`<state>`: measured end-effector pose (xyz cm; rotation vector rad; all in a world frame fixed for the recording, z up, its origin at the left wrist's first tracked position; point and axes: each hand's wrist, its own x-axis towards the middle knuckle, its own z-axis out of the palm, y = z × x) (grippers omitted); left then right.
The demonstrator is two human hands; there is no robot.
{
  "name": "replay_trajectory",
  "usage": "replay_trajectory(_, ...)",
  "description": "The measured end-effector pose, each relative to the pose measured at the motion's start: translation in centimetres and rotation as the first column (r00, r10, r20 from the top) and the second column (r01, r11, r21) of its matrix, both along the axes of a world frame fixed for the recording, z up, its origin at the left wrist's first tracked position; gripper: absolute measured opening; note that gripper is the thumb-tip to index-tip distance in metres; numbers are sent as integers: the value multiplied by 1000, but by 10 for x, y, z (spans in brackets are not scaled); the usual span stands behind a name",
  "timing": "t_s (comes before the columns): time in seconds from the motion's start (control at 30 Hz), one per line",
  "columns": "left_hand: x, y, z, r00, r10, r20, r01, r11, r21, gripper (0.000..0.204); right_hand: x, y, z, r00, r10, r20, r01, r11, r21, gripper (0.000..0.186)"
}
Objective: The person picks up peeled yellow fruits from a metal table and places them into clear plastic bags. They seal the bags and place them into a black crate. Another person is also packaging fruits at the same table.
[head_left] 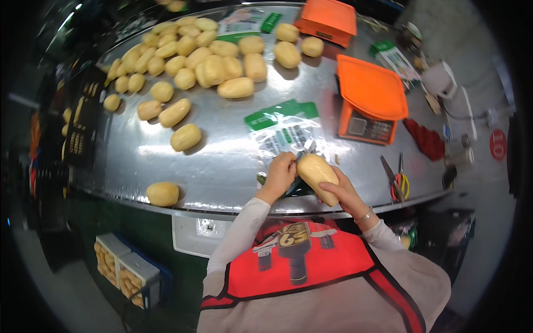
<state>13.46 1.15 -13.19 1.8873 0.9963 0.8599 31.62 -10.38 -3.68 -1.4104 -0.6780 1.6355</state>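
Note:
My right hand (345, 193) is wrapped around a large, pale yellow, oblong root vegetable (316, 171), held tilted above the table's near edge. Just left of it, my left hand (281, 173) is closed, its fingertips pinching what looks like the edge of a plastic bag (300, 187). Most of that bag is hidden behind the hands and the vegetable. Flat green-and-clear printed bags (286, 125) lie on the metal table directly beyond my hands.
A pile of similar vegetables (189, 50) covers the far left, with one (162, 193) at the near edge. Two orange scales (371, 91) stand at the right. Scissors (401, 180) and a dark red cloth (425, 140) lie nearby. Filled crates (119, 252) sit below, left.

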Motion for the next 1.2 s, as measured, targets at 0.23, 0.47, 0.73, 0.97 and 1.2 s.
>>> replay_trajectory(0.23, 17, 1, 40, 959, -96, -266, 179, 934, 308, 29, 13, -15, 26, 979, -114, -167, 123, 991, 44, 70)
replay_trajectory(0.47, 33, 3, 11, 984, -176, -17, 176, 984, 3, 25, 1, -9, 1, 909, -111, -401, 127, 992, 13, 66)
replay_trajectory(0.73, 40, 8, 52, 992, -122, -8, 120, 952, 283, 28, 3, -14, -26, 887, -63, 457, -31, 980, 197, 71)
replay_trajectory(0.97, 43, -22, 79, 968, -132, -215, 202, 916, 347, 35, 20, -4, -15, 876, -236, -421, 187, 970, -157, 56)
replay_trajectory(1.2, 39, -39, 94, 991, -130, -30, 132, 918, 373, 37, -6, -9, -25, 796, -313, -519, 303, 947, -106, 54)
